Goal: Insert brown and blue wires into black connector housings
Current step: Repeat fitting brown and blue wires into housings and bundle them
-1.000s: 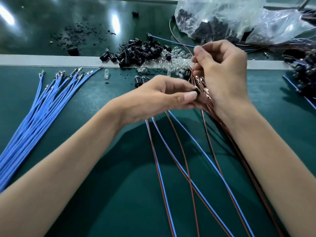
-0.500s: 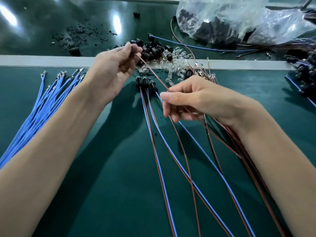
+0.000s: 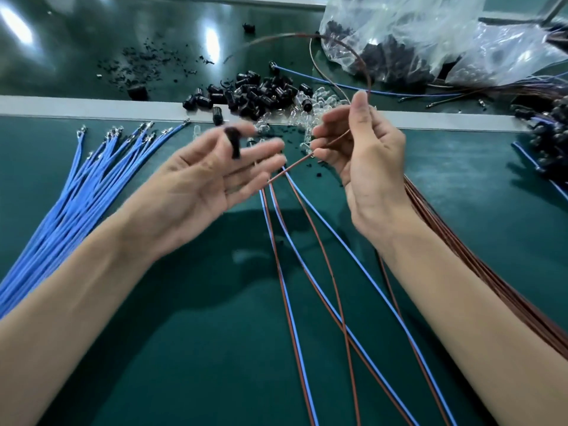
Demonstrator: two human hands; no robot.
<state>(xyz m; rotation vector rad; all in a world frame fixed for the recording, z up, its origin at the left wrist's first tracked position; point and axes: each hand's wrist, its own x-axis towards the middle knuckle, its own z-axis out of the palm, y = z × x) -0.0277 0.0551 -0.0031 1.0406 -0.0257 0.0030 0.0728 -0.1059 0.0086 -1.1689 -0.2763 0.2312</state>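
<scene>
Green surface (image 3: 199,348), pale strip (image 3: 76,106) across it. Landmark: the black housings (image 3: 255,90) piled on the strip. Clear parts (image 3: 319,103) touch the pile's right side. Blue wires (image 3: 76,192) fan out left of the pile, brown wires (image 3: 479,272) right, brown-and-blue pairs (image 3: 307,287) in front. Plastic bag (image 3: 430,35) behind-right, black crumbs (image 3: 144,63) behind-left.

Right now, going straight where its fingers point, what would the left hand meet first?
The left hand, pinching a black housing, would likely meet the brown wire pinched in the right hand; depth unclear.
</scene>
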